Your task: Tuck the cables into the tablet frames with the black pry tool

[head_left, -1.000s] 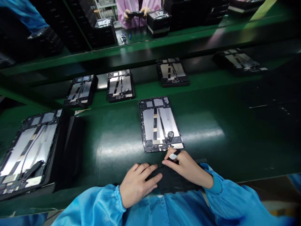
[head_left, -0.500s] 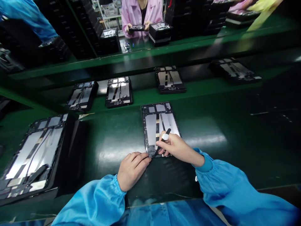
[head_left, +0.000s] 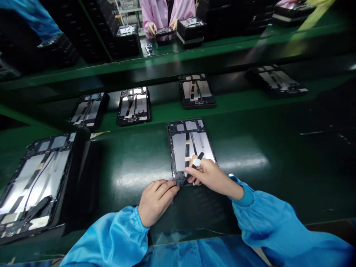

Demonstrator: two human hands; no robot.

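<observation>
An opened tablet (head_left: 178, 152) lies on the green bench in front of me, its silver inner plate, black frame and ribbon cables exposed. My right hand (head_left: 204, 172) is over its lower part, closed around black tweezers (head_left: 200, 155) that slant down toward the bottom edge. The tips are partly hidden by my fingers. A white wrap (head_left: 196, 162) covers part of one finger. My left hand (head_left: 158, 200) rests palm down on the bench, fingers extended, fingertips touching the tablet's lower left corner. I see nothing held in it.
A stack with an opened tablet on top (head_left: 52, 181) stands close at left. Further opened tablets (head_left: 133, 105) sit along the back strip. Across a green ledge (head_left: 155, 61), a person in pink (head_left: 168, 18) handles a device beside dark stacks (head_left: 191, 35).
My view has shifted slightly, while both hands stay at the same tablet. The tweezers have moved very little. Across the ledge, the person's hand has come down beside the device.
</observation>
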